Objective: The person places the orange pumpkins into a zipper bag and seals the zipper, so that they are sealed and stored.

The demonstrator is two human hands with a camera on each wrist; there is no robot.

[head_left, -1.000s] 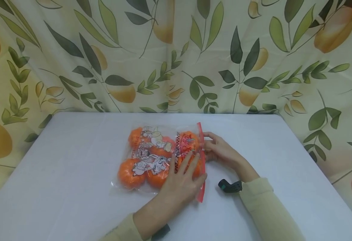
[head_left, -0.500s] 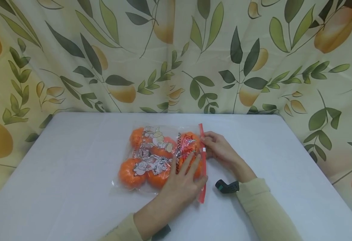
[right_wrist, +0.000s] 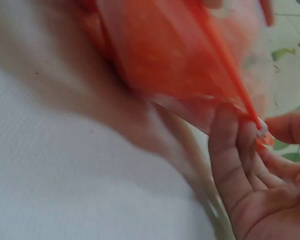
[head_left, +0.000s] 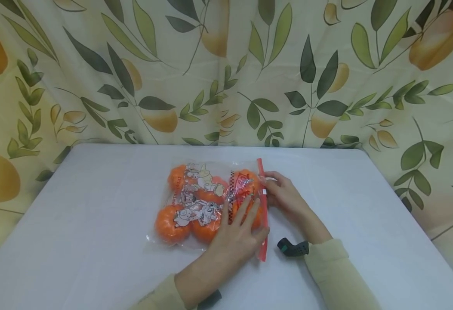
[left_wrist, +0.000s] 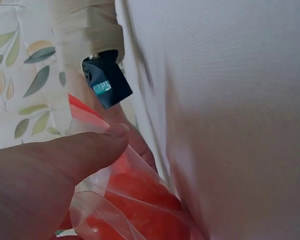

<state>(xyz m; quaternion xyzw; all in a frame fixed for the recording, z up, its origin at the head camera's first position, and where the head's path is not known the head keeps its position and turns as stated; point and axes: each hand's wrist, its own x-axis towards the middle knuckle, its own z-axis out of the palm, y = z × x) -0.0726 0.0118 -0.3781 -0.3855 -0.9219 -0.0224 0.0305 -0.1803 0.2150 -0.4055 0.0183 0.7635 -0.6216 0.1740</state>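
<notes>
A clear zip bag (head_left: pixel 201 193) with cartoon prints lies flat on the white table, filled with several round, ribbed orange things (head_left: pixel 172 224) that look like small toy pumpkins. A red zip strip (head_left: pixel 264 215) with a white slider (right_wrist: pixel 261 131) runs along the bag's right edge. My left hand (head_left: pixel 234 241) rests on the bag near this strip, fingers straight and spread; the left wrist view has its thumb (left_wrist: pixel 97 150) lying over the plastic. At the strip's upper half, my right hand (head_left: pixel 288 196) pinches the slider between thumb and fingers. The bag hides part of those fingers.
White cloth covers the table (head_left: pixel 94 258). Behind it hangs a curtain (head_left: pixel 218 73) printed with leaves and fruit. A black wrist camera (head_left: pixel 293 247) juts out beside the right sleeve, close above the table.
My right hand has come slightly in towards the strip, its thumb now closer to the slider. My left hand stays on the bag. The whole view has shifted a little.
</notes>
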